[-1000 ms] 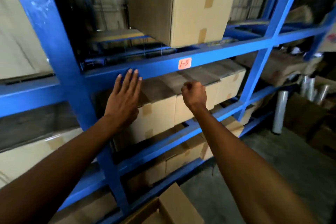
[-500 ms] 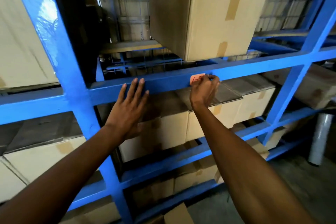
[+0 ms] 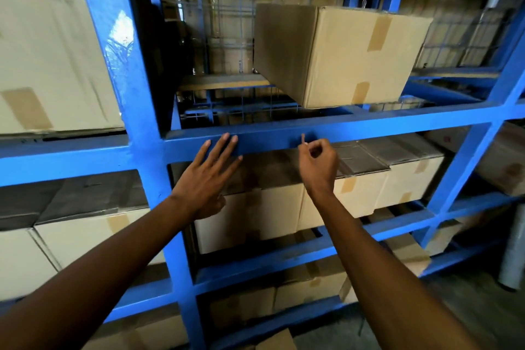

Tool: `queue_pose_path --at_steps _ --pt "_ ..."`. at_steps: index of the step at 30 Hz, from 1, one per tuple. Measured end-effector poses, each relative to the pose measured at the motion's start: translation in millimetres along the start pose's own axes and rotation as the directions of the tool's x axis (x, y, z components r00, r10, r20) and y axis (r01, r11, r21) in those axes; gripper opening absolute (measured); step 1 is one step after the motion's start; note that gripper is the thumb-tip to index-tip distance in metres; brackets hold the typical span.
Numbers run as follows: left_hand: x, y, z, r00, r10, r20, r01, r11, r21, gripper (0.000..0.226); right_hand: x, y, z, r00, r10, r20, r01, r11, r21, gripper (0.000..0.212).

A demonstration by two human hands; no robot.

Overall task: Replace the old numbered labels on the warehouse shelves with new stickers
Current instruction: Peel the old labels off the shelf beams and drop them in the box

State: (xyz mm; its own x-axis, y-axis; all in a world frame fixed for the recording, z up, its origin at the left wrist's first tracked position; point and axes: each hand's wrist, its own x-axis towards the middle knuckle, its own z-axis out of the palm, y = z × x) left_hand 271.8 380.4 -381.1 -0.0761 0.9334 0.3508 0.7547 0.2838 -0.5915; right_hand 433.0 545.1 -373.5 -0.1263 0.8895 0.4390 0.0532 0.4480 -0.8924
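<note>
Your right hand (image 3: 318, 163) now pinches the old orange label (image 3: 303, 139), fingers narrow on it. Seen edge-on, it stands up from your fingertips, just off the blue beam (image 3: 397, 125). 0.5 s ago it lay flat on the beam under those fingers; now the paint there is bare. Judgement: peel done, or nearly; 1 corner may still cling, cannot tell. Your left hand (image 3: 207, 179) stays spread wide, holding nothing, fingertips flat on the beam, well to the left of the label. No new sticker in view; fetching 1 looks like the next step.
</note>
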Motion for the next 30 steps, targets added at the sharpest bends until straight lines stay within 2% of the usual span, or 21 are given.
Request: queue_pose_path --at_steps 4,7,10,13,15,18,21,26,30 --pt "-41 -1 24 0.999 -0.017 0.034 0.017 1.000 -0.001 0.100 -31 0 9 0.993 -0.014 0.121 0.017 1.000 -0.023 0.010" --pt "-80 -7 48 0.997 -0.037 0.064 0.034 0.999 0.036 0.094 -60 9 23 0.976 0.033 0.214 -0.029 0.999 -0.024 0.011" --pt "-110 -15 70 0.988 -0.006 0.152 -0.002 0.999 0.054 0.093 -98 30 41 0.950 0.131 0.284 -0.107 0.989 -0.100 0.022" --pt "-128 -19 86 0.974 0.056 0.218 -0.072 0.995 0.065 0.093 -136 56 65 0.917 0.237 0.320 -0.183 0.965 -0.188 0.011" --pt "-136 -22 93 0.977 0.086 0.195 -0.095 0.995 0.038 0.092 -165 71 82 0.890 0.321 0.324 -0.259 0.941 -0.220 0.006" --pt "-145 -22 114 0.965 0.164 0.203 -0.164 0.986 -0.020 0.093 -218 93 103 0.828 0.495 0.265 -0.416 0.858 -0.302 0.009" --pt "-153 -17 127 0.965 0.178 0.195 -0.167 0.983 -0.069 0.088 -270 104 113 0.791 0.582 0.190 -0.490 0.788 -0.373 0.014" --pt "-161 -3 148 0.966 0.214 0.148 -0.199 0.974 -0.113 0.072 -343 119 106 0.670 0.713 0.207 -0.555 0.666 -0.499 0.030" --pt "-160 -1 156 0.980 0.174 0.100 -0.163 0.981 -0.110 0.076 -372 142 98 0.600 0.783 0.164 -0.508 0.531 -0.679 0.024"
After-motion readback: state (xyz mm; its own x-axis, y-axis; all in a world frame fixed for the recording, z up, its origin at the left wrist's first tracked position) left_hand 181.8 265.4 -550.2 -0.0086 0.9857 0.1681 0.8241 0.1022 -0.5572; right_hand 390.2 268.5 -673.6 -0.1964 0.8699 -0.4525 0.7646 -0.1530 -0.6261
